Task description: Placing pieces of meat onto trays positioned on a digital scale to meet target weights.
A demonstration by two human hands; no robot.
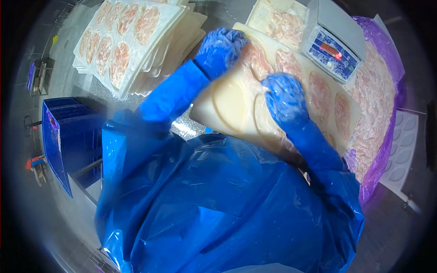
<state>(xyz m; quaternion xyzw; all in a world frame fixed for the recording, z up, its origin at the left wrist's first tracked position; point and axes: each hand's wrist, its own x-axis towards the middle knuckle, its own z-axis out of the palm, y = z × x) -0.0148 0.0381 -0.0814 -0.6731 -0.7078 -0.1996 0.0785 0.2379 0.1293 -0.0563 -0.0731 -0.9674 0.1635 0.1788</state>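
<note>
In front of me lies a cream plastic mould tray with oval cavities. Several cavities hold pale pink raw meat, perhaps poultry; one cavity at the near left has a bare bottom. My left hand, in a wet blue glove, is curled at the tray's far left corner, beside a piece of meat. Its fingertips are hidden. Over the tray's middle, my right hand bends its gloved fingers down at the near end of that meat. Whether either hand grips anything is hidden.
A stack of filled mould trays stands at the far left. Beyond my tray are a digital scale and a container of meat. Purple film lines a heap of meat at right. A blue bin stands left.
</note>
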